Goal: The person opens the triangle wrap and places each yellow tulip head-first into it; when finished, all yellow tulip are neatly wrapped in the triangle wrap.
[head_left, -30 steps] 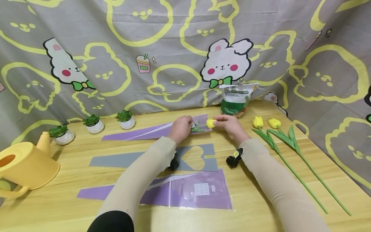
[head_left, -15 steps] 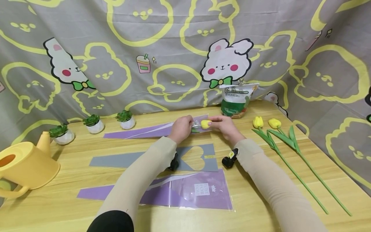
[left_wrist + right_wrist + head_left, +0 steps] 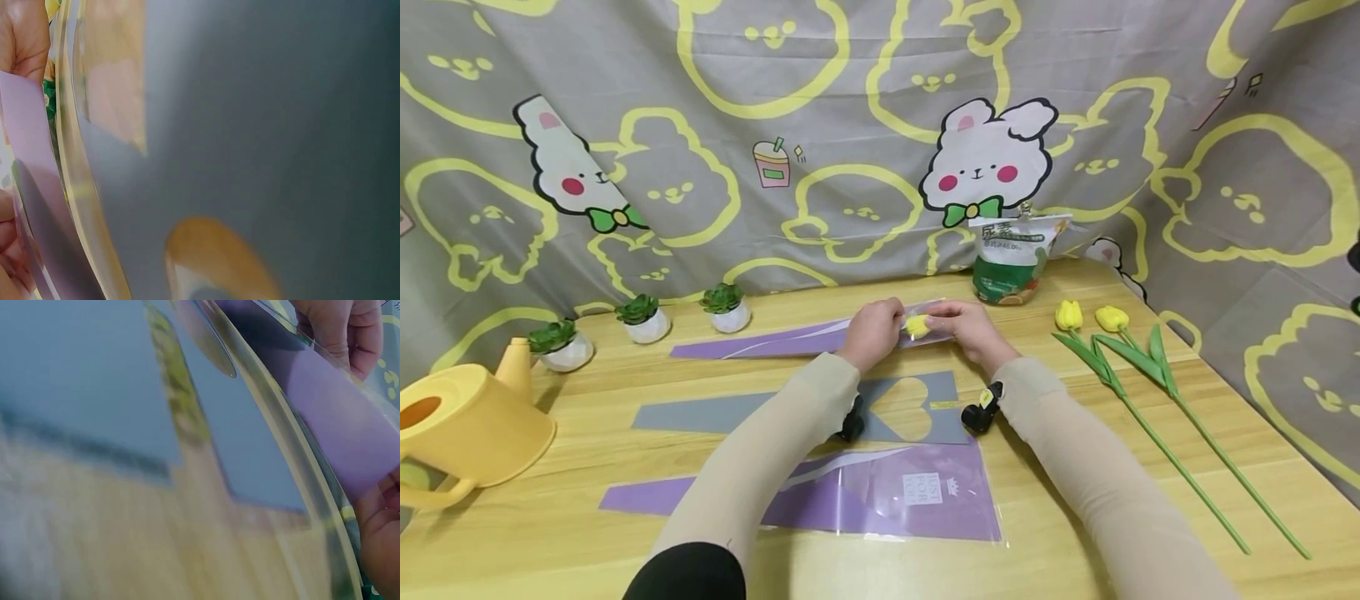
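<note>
A purple clear-fronted flower sleeve (image 3: 820, 340) lies at the back of the table, tilted up slightly at its wide end. My left hand (image 3: 875, 333) grips the sleeve near that wide mouth. From the other side, my right hand (image 3: 972, 327) pinches a yellow tulip (image 3: 916, 326) at its head, which sits just within the sleeve's mouth. The tulip's stem is mostly hidden behind my left hand. In the right wrist view, the purple sheet (image 3: 337, 419) spans between both hands. The left wrist view catches the sleeve (image 3: 31, 137) at its left edge.
Nearer me lie a grey sleeve (image 3: 707, 413) with a heart cutout and another purple sleeve (image 3: 647, 497). Two yellow tulips (image 3: 1069, 315) rest at right. A green-white bag (image 3: 1011, 267) stands behind; potted succulents (image 3: 728, 312) and a yellow watering can (image 3: 482, 425) are left.
My right hand has moved left, carrying the tulip head from outside the sleeve's mouth into it. My left hand has stayed nearly in place on the sleeve.
</note>
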Demonstrator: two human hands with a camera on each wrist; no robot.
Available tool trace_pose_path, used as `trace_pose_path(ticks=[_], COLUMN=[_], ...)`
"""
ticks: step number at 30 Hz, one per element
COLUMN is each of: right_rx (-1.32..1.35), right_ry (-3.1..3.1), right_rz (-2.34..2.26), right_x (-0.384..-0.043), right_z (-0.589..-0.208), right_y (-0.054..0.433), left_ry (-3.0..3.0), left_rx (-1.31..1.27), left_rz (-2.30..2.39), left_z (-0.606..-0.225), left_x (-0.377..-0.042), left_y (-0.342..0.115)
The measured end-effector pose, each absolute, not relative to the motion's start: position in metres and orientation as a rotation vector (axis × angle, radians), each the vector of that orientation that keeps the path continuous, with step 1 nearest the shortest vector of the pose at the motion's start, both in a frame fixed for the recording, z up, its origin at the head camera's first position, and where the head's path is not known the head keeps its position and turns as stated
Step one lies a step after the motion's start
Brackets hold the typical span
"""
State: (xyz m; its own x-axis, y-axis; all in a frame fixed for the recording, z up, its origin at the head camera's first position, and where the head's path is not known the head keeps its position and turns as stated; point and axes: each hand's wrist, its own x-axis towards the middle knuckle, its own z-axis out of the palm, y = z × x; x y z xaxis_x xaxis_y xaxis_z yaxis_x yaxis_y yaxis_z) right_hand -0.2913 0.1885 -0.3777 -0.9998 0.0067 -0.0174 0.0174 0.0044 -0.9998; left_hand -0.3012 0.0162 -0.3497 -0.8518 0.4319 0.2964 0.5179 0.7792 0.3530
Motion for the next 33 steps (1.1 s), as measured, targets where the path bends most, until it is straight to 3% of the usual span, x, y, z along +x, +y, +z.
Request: trace_pose_path(ticks=[10,27,33], right_rx=[0.113,0.006,0.117], right_ry=[2.234,2.229,2.148], right_rz=[-2.125,-2.005,-2.110], right_x=[-0.302,-0.304,-0.304], right_z=[-0.378,-0.373,-0.368], right_y=[0.181,0.183,0.194], left_ry=[-2.830,-2.837,-2.875], left_rx=[-0.699,-0.634,-0.579], left_rz=[-0.661,-0.649,-0.614], left_z=[-0.349,-0.347,-0.348], left_x=[-0.297,-0.301,-0.304], left_y=[0.015,0.015,0.014])
